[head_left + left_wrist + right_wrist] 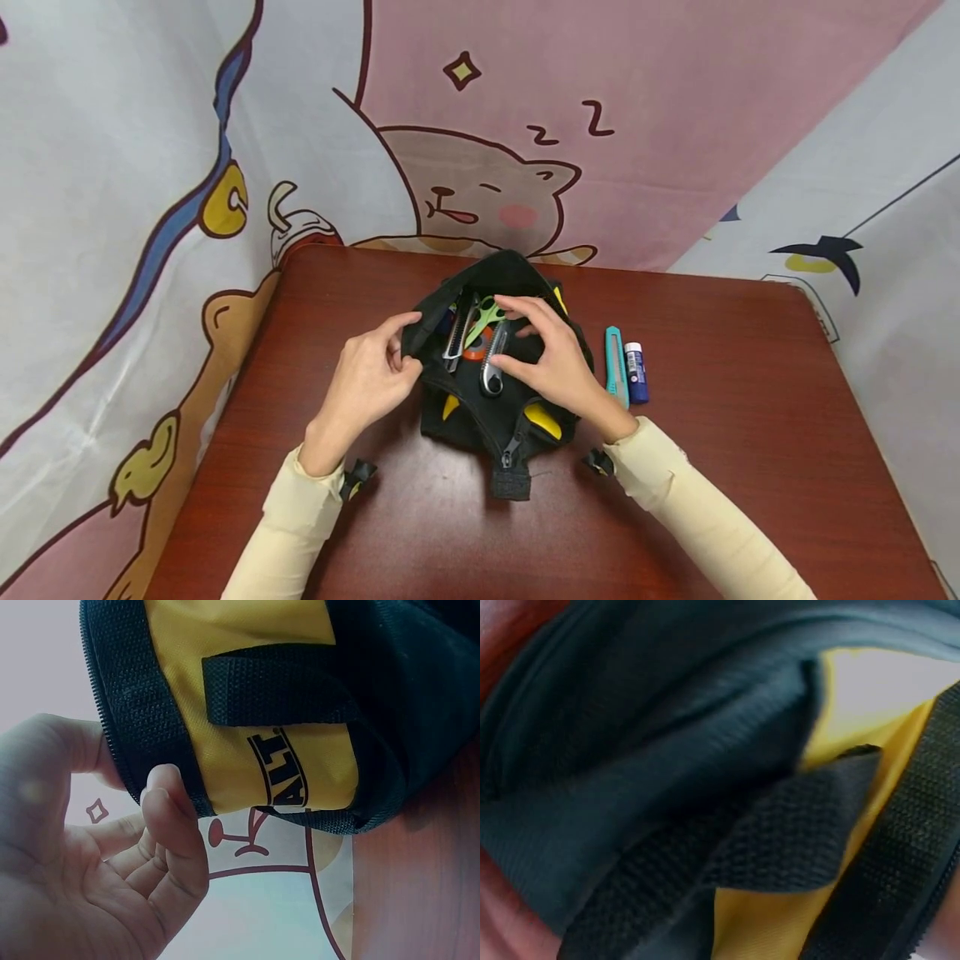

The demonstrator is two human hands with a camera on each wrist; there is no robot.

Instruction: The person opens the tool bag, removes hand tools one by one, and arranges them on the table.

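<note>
A black and yellow fabric tool bag [457, 427] lies unzipped on the table, its mouth wide. At the left of that mouth, my left hand [367, 375] pinches the zippered rim between thumb and fingers; the left wrist view shows the bag's yellow panel [247, 761] beside it. My right hand [558, 358] reaches over the opening, thumb and fingers apart. Its fingertips are by the green scissors [474, 332], its thumb by a silver utility knife [492, 382]. Another cutter [456, 337] and an orange ring-shaped thing [474, 353] are inside. Bag fabric [630, 712] fills the right wrist view.
Right of the bag, a teal cutter [616, 367] and a blue glue stick [637, 375] with a white cap lie side by side on the reddish-brown table [750, 467]. A printed cloth [637, 192] hangs behind the table's far edge.
</note>
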